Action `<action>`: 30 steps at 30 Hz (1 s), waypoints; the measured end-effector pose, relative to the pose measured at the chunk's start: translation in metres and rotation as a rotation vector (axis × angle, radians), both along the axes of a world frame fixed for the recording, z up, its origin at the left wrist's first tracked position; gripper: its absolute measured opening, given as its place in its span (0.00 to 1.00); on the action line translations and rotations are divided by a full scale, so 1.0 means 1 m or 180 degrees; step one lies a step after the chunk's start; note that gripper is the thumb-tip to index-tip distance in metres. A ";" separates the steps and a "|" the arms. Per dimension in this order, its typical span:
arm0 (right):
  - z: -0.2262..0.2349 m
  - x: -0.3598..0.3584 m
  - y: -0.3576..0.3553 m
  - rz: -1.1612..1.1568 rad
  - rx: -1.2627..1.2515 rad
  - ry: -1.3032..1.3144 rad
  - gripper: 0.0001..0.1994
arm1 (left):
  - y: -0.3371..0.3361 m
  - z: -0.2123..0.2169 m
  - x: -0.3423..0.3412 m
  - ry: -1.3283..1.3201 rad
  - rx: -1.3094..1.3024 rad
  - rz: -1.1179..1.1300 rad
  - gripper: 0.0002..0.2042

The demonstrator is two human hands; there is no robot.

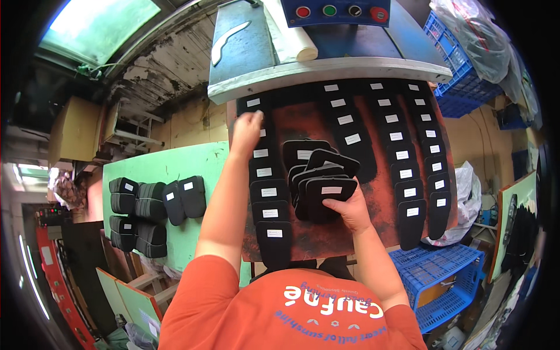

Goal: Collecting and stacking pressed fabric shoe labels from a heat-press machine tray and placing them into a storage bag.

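My right hand (pixel 350 209) grips a fanned stack of black insoles (pixel 328 178), with the thumb pressed on the top one beside its white label. Over the far end of the left column of overlapping insoles (pixel 271 223), my left hand (pixel 249 129) is closed, its fingertips pinched together close to a label. What that pinch holds, if anything, is too small to make out. Further rows of labelled insoles (pixel 402 156) overlap on the reddish, dark-stained board (pixel 301 121), to the right of the held stack.
Beyond the board stands a machine (pixel 332 65) with a pale front bar and a button panel (pixel 336 11). A green table (pixel 223 175) at the left carries bundles of black insoles (pixel 150 202). Blue crates (pixel 441 284) and plastic bags (pixel 465 201) lie at the right.
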State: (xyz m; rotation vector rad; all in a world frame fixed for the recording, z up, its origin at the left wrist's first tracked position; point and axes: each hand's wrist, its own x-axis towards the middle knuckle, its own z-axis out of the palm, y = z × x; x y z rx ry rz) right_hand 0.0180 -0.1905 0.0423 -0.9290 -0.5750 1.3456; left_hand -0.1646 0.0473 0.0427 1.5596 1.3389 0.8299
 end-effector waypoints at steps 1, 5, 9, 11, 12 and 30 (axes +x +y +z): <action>0.001 -0.002 -0.001 -0.0039 -0.0154 -0.0020 0.34 | 0.018 -0.004 -0.004 0.1075 0.0843 0.0503 0.17; 0.011 -0.010 -0.004 -0.0136 -0.0446 -0.0278 0.43 | 0.047 -0.017 -0.014 0.2404 0.0353 0.0828 0.19; 0.012 0.001 -0.017 -0.0138 -0.0427 0.0689 0.39 | 0.011 -0.013 -0.040 0.0280 -0.1039 -0.0341 0.18; 0.006 0.012 -0.033 -0.0112 -0.0523 0.1257 0.26 | -0.021 -0.007 -0.061 -0.0399 -0.1632 -0.1236 0.13; 0.001 0.019 -0.042 0.0014 -0.0521 0.1528 0.30 | -0.042 -0.003 -0.071 -0.0393 -0.1950 -0.1428 0.13; 0.033 -0.024 -0.036 0.0353 -0.0347 0.0495 0.32 | -0.195 0.014 -0.009 -0.3267 -0.1598 -0.0528 0.23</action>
